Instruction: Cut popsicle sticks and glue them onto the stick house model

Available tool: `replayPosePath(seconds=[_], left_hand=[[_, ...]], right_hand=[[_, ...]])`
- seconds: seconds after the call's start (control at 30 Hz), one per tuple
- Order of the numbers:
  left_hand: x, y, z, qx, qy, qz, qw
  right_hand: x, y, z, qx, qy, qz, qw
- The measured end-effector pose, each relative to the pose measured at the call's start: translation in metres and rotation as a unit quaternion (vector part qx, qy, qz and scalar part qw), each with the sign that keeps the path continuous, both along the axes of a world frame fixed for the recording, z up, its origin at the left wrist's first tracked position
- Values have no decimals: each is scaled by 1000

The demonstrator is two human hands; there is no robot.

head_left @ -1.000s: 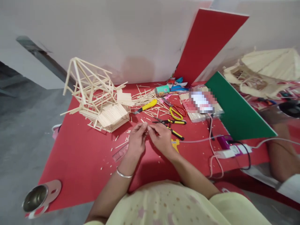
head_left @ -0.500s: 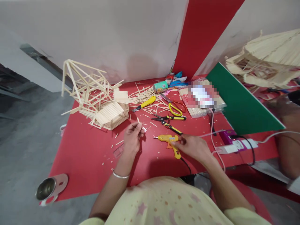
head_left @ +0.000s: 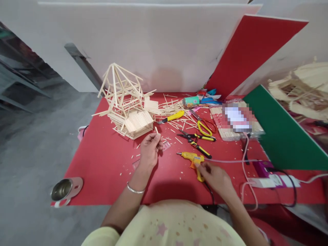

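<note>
Left hand (head_left: 150,150): short stick (head_left: 156,130) pinched between closed fingers, near stick model (head_left: 138,122).
Right hand (head_left: 215,176): glue gun (head_left: 191,156) handle touched by half-curled fingers (firm grip cannot be told).
Surface (head_left: 99,171): red, strewn with offcuts (head_left: 178,140).

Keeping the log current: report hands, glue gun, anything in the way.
Left hand pinching short stick. Right hand at yellow glue gun, grip unclear. Black-and-yellow-handled tool just beyond gun, apparently not blocking.
</note>
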State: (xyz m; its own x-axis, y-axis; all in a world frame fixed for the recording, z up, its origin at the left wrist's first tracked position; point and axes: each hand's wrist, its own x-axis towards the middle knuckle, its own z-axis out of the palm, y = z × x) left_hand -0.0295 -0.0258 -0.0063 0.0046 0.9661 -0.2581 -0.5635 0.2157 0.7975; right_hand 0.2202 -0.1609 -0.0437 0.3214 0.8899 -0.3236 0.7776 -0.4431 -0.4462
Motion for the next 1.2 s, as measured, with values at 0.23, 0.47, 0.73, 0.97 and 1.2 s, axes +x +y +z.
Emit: replayPosePath(seconds=[0.23,0.47,0.73,0.97,1.2], left_hand=[[-6,-1,-6,-12,0,-8,1000],[-4,1,0,-10,-22,8,1000],[7,19,9,0,-106,17,994],[1,27,1,-10,-125,22,992],[2,29,-4,-15,-126,18,992]], right_hand=[[-19,-5,-6,28,4,-23,999],[-53,8,43,270,157,-98,945],[-99,109,135,390,-105,32,914],[-110,168,131,418,-310,73,851],[-110,185,127,402,-360,131,831]])
